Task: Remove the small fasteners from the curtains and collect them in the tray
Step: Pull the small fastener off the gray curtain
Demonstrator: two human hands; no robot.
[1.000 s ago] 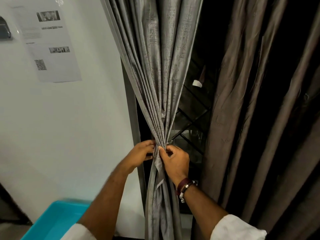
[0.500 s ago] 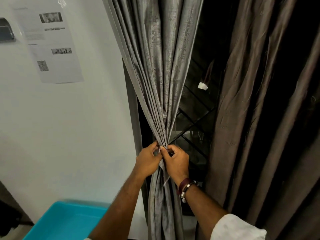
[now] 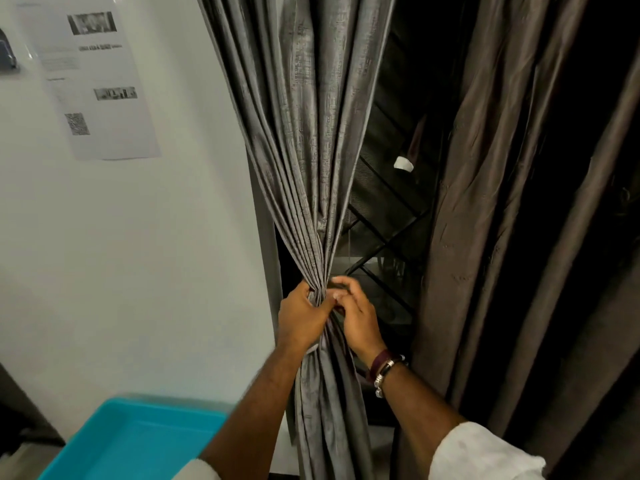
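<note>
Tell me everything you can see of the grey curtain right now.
The grey curtain is a woven-looking, slightly shiny fabric hanging in narrow pleats beside the white wall. It is gathered tight to a waist, then falls loose below. The left hand grips the gathered point from the left; the right hand works at it with its fingertips. No fastener shows.

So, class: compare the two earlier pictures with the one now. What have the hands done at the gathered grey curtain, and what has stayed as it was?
The left hand has closed in from the left side and now grips the grey curtain at its gathered waist. The right hand stays there, its fingers working at the same spot. No fastener is visibly off yet. The turquoise tray, brown curtain and wall notice stay as they were.
</note>
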